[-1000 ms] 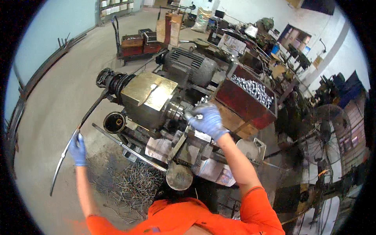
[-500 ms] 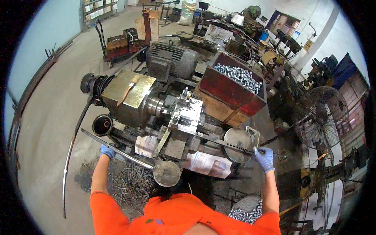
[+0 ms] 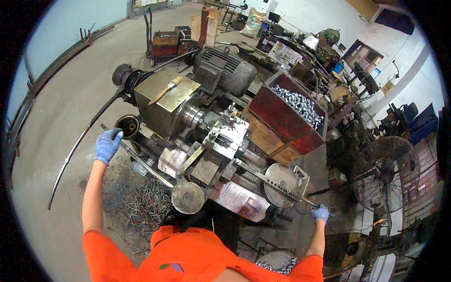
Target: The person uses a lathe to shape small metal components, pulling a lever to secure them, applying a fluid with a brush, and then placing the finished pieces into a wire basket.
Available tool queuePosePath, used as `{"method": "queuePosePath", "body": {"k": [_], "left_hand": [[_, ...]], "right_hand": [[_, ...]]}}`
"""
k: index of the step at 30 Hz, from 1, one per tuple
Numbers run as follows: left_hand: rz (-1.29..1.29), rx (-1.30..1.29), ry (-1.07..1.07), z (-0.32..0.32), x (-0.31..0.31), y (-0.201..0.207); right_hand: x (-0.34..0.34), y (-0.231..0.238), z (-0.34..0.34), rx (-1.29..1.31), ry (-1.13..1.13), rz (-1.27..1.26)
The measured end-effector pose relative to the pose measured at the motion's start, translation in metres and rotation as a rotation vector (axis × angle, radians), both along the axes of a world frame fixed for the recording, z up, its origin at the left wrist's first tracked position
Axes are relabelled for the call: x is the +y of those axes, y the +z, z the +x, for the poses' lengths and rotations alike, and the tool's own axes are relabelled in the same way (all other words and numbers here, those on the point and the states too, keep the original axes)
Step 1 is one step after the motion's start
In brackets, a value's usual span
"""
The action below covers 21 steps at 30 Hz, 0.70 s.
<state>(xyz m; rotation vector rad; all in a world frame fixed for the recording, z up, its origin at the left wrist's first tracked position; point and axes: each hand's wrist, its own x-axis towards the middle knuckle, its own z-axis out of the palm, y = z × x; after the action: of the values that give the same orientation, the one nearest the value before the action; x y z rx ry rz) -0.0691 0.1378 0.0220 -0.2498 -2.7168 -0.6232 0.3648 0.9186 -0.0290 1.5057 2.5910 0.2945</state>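
Leftmost, the left hand (image 3: 109, 146) wraps round a long metal rod (image 3: 149, 167) slanting down to a round disc (image 3: 188, 197); past the metal block (image 3: 230, 136), a perforated bar (image 3: 277, 185) meets a handle (image 3: 308, 202) gripped by the right hand (image 3: 320, 214).

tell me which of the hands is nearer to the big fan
Right: the right hand is left of the fan and lower in the picture, with a gap between; the left hand is much farther off, across the machine at the silver bar.
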Motion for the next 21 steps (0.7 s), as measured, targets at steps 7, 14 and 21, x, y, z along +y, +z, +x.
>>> {"method": "queuePosePath", "body": {"k": [7, 14, 21], "left_hand": [[-0.004, -0.138, -0.125, -0.016, 0.050, -0.037], [-0.068, -0.127, 0.078, -0.028, 0.056, -0.057], [-0.041, -0.109, 0.104, -0.021, 0.060, -0.039]], "right_hand": [[-0.078, -0.022, 0.065, 0.217, 0.121, 0.190], [-0.158, -0.025, 0.251, 0.107, -0.472, -0.010], [-0.189, -0.047, 0.273, 0.117, -0.442, -0.007]]}}
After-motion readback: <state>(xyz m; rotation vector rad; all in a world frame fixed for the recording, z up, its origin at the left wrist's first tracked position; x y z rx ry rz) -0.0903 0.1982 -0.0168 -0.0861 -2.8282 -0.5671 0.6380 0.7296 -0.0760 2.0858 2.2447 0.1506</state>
